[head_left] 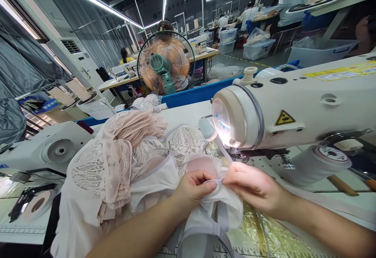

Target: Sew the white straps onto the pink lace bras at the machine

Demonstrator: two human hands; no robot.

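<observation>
My left hand [195,187] pinches the edge of a white bra [205,207] between thumb and fingers. Close beside it, my right hand [249,183] is closed on the same edge, where a thin light band stretches between both hands. A narrow strip of elastic [225,150] runs from near my right hand up to the lit head of a white sewing machine [237,117]. More white lace bra cups [185,142] lie just beyond my hands, joined to the pile at the left.
A heap of lace bras [91,172] with pink lace pieces [138,125] covers the left. Another sewing machine [55,144] stands beyond it. A thread cone [320,162] lies under the machine arm at right. Behind are a fan [166,62], plastic bins [258,48] and people at machines.
</observation>
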